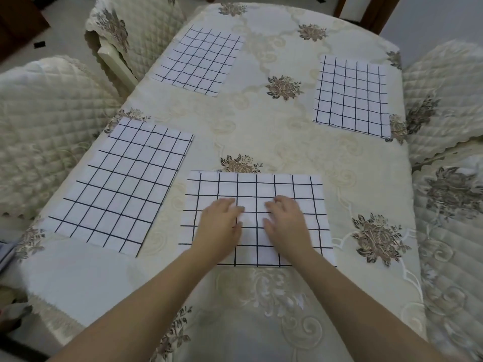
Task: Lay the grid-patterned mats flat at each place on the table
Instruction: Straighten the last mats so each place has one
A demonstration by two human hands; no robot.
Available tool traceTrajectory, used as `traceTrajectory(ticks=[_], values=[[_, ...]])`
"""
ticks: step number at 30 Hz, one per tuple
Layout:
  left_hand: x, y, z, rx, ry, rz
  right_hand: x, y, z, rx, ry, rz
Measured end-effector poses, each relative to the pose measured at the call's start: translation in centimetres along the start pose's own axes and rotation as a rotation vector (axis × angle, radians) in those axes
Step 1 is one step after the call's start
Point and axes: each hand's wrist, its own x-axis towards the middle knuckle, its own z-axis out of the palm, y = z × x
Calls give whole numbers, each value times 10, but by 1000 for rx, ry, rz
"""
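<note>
Several white mats with a black grid lie flat on the cream floral tablecloth (261,121). The nearest mat (209,186) lies in front of me. My left hand (219,226) and my right hand (287,223) rest palm down on its middle, side by side, fingers spread and fairly straight. Another mat (122,184) lies at the near left, one (201,61) at the far left, and one (351,97) at the far right.
Quilted cream chair covers surround the table: two at the left (39,121), (136,30) and two at the right (444,95), (452,231). The tablecloth hangs over the near left edge (52,304).
</note>
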Motion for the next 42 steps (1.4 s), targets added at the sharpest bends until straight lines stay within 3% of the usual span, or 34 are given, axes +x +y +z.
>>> traceTrajectory(ticks=[3, 8, 18, 23, 30, 42], values=[[-3, 16, 23, 134, -117, 0, -3, -23, 21, -110, -84, -32], [-17, 4, 42, 254, -116, -50, -16, -13, 29, -260, -127, 40], [-38, -27, 37, 316, -111, -193, -46, 34, 14, -289, -97, 161], [-49, -24, 30, 266, -74, -315, -54, 27, 11, -220, -45, 346], [-73, 19, 49, 231, -96, -157, -88, -39, 44, -140, -53, 102], [-96, -8, 44, 232, -69, -254, -109, -6, 28, -245, -131, 291]])
